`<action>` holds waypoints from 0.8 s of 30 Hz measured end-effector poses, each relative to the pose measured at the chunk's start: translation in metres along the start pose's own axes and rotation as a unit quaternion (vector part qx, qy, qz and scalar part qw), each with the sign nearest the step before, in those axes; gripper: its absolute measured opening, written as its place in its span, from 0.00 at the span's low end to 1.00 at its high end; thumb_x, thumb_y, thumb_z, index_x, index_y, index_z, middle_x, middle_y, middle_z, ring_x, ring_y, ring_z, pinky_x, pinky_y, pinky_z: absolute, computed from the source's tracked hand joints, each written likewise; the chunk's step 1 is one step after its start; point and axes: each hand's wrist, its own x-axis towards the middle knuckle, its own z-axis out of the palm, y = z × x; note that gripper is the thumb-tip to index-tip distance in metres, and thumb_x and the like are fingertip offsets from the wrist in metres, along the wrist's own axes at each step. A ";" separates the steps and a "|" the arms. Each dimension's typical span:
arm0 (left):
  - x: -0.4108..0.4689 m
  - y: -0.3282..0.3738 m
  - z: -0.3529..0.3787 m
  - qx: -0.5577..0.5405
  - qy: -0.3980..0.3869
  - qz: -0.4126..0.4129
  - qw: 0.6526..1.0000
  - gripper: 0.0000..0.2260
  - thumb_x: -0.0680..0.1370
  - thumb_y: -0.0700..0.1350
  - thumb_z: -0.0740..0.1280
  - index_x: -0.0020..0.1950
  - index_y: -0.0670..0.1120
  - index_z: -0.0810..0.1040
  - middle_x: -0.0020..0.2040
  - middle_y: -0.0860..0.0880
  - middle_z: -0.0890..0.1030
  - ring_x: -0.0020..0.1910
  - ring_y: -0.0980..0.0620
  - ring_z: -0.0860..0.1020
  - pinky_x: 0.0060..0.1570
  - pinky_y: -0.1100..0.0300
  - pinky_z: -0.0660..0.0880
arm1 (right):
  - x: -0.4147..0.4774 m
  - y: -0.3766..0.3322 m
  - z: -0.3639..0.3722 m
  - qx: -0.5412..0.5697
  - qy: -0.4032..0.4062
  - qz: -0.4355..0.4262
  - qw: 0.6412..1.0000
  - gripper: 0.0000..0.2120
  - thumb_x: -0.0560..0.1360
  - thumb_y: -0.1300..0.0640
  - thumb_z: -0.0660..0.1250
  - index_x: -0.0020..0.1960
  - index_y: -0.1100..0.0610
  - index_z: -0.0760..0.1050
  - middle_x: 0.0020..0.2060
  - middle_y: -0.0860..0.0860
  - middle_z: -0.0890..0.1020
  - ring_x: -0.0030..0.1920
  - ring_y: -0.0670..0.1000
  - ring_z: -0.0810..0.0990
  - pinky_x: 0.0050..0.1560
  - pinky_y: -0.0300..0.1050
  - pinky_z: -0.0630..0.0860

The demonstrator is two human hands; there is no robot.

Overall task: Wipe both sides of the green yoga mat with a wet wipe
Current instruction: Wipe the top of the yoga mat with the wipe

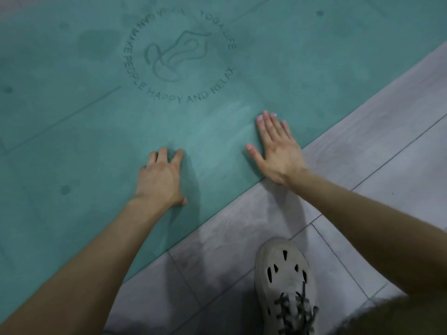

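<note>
Both press the matte yoga mat (72, 131) (embossed logo (179, 59)): right hand (278, 148) flat, left hand (160, 181) loosely arched.

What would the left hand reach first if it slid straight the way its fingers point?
The left hand would cross bare green yoga mat, then probably reach the printed words HAPPY AND. Nothing raised seems to block it.

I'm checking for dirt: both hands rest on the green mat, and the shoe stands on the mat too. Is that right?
No. The left hand and right hand do rest on the mat, but the shoe stands on the grey floor beside it, not on the mat; the head view shows this.
</note>
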 end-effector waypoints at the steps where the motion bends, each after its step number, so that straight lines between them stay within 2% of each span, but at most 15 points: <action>1: 0.000 0.000 0.000 -0.002 0.001 0.000 1.000 0.61 0.57 0.62 0.86 0.82 0.54 0.56 0.76 0.45 0.62 0.74 0.42 0.64 0.63 0.46 0.77 | -0.015 -0.021 0.009 0.011 -0.006 -0.046 0.999 0.40 0.85 0.32 0.46 0.86 0.57 0.47 0.86 0.54 0.47 0.85 0.52 0.42 0.84 0.57 0.48; 2: 0.001 -0.001 0.000 -0.003 0.001 -0.001 1.000 0.60 0.57 0.62 0.86 0.82 0.53 0.57 0.75 0.45 0.63 0.73 0.41 0.64 0.63 0.46 0.77 | -0.035 -0.047 0.018 0.031 -0.019 -0.127 0.991 0.40 0.85 0.33 0.50 0.86 0.58 0.48 0.85 0.55 0.49 0.85 0.53 0.43 0.83 0.57 0.50; 4: 0.001 -0.002 0.000 -0.005 0.006 0.001 1.000 0.59 0.58 0.61 0.86 0.81 0.53 0.59 0.74 0.44 0.64 0.72 0.41 0.65 0.62 0.45 0.78 | -0.075 -0.088 0.035 0.034 -0.061 -0.314 0.947 0.38 0.85 0.36 0.54 0.86 0.57 0.51 0.85 0.54 0.52 0.85 0.53 0.46 0.84 0.57 0.50; 6: 0.002 -0.001 0.001 -0.008 0.006 0.006 1.000 0.57 0.58 0.60 0.86 0.80 0.53 0.60 0.73 0.44 0.64 0.72 0.40 0.66 0.62 0.44 0.78 | -0.079 -0.088 0.034 -0.004 -0.064 -0.397 0.916 0.35 0.86 0.38 0.54 0.86 0.55 0.51 0.85 0.52 0.53 0.85 0.51 0.47 0.84 0.55 0.47; 8: 0.002 -0.001 0.001 -0.007 0.000 0.004 1.000 0.59 0.56 0.61 0.87 0.80 0.53 0.59 0.74 0.44 0.64 0.72 0.40 0.65 0.62 0.44 0.78 | -0.053 -0.052 0.025 -0.004 -0.034 -0.315 0.949 0.33 0.87 0.40 0.53 0.86 0.54 0.52 0.85 0.51 0.55 0.85 0.50 0.49 0.84 0.55 0.47; 10: 0.001 -0.001 0.001 -0.006 -0.005 -0.002 1.000 0.60 0.56 0.61 0.86 0.81 0.54 0.57 0.75 0.44 0.63 0.73 0.41 0.65 0.62 0.44 0.78 | -0.028 -0.003 0.012 -0.013 -0.001 -0.130 0.991 0.33 0.86 0.38 0.47 0.86 0.54 0.49 0.85 0.52 0.53 0.85 0.50 0.48 0.84 0.54 0.45; 12: 0.001 -0.001 0.001 -0.008 -0.007 -0.003 1.000 0.60 0.57 0.61 0.86 0.81 0.54 0.57 0.75 0.45 0.63 0.73 0.41 0.65 0.62 0.44 0.78 | -0.022 0.023 0.005 -0.005 0.007 0.034 0.999 0.35 0.86 0.36 0.42 0.86 0.55 0.45 0.86 0.53 0.48 0.85 0.50 0.43 0.84 0.54 0.42; 13: 0.001 -0.001 0.000 -0.009 -0.008 -0.003 1.000 0.60 0.57 0.61 0.87 0.81 0.54 0.57 0.75 0.45 0.63 0.73 0.41 0.65 0.63 0.44 0.78 | -0.026 0.015 0.006 0.008 0.009 0.072 0.997 0.36 0.86 0.36 0.41 0.86 0.57 0.44 0.86 0.54 0.46 0.85 0.51 0.41 0.84 0.54 0.42; 15: 0.001 0.000 0.000 -0.011 -0.009 -0.003 1.000 0.60 0.57 0.61 0.87 0.81 0.53 0.58 0.75 0.44 0.63 0.73 0.40 0.65 0.63 0.44 0.77 | -0.051 -0.034 0.019 0.042 -0.001 0.022 0.999 0.38 0.86 0.36 0.44 0.86 0.59 0.43 0.85 0.56 0.45 0.85 0.53 0.39 0.84 0.55 0.44; 16: 0.002 0.000 0.000 -0.012 -0.009 -0.004 1.000 0.60 0.57 0.60 0.87 0.81 0.53 0.58 0.74 0.44 0.64 0.73 0.40 0.65 0.63 0.44 0.77 | -0.067 -0.061 0.025 0.060 -0.020 -0.065 0.996 0.38 0.86 0.36 0.48 0.86 0.59 0.45 0.85 0.56 0.46 0.85 0.53 0.40 0.84 0.55 0.46; 18: 0.002 0.000 0.001 -0.012 -0.007 -0.002 1.000 0.59 0.58 0.61 0.87 0.81 0.52 0.59 0.73 0.44 0.64 0.72 0.40 0.65 0.62 0.43 0.78 | -0.097 -0.099 0.036 0.056 -0.070 -0.279 0.956 0.37 0.86 0.37 0.53 0.86 0.58 0.51 0.85 0.55 0.51 0.85 0.53 0.44 0.84 0.56 0.49; 20: 0.003 0.000 0.002 -0.012 -0.004 0.004 1.000 0.59 0.57 0.61 0.86 0.81 0.53 0.59 0.73 0.43 0.65 0.72 0.40 0.66 0.62 0.43 0.78 | -0.095 -0.087 0.031 0.009 -0.084 -0.393 0.915 0.34 0.87 0.39 0.52 0.86 0.55 0.51 0.85 0.52 0.51 0.85 0.51 0.45 0.84 0.55 0.47; 21: 0.003 -0.001 0.002 -0.012 -0.005 0.004 1.000 0.60 0.57 0.61 0.87 0.81 0.53 0.58 0.73 0.44 0.65 0.72 0.40 0.66 0.61 0.43 0.78 | -0.083 -0.066 0.027 0.006 -0.068 -0.380 0.922 0.33 0.87 0.40 0.52 0.86 0.54 0.50 0.85 0.51 0.51 0.85 0.50 0.45 0.84 0.55 0.46; 22: 0.002 -0.002 0.002 -0.011 -0.006 0.002 1.000 0.60 0.57 0.61 0.87 0.82 0.53 0.58 0.74 0.44 0.64 0.72 0.40 0.65 0.62 0.43 0.78 | -0.071 -0.042 0.024 0.008 -0.051 -0.322 0.945 0.32 0.87 0.41 0.52 0.86 0.54 0.50 0.85 0.51 0.52 0.85 0.49 0.45 0.84 0.56 0.47; 24: 0.001 -0.003 0.003 -0.008 -0.010 -0.003 1.000 0.61 0.58 0.62 0.86 0.83 0.53 0.56 0.75 0.45 0.63 0.73 0.41 0.65 0.62 0.44 0.78 | -0.050 0.013 0.014 0.001 -0.001 -0.136 0.991 0.32 0.87 0.41 0.50 0.86 0.54 0.49 0.85 0.51 0.52 0.85 0.49 0.46 0.84 0.58 0.50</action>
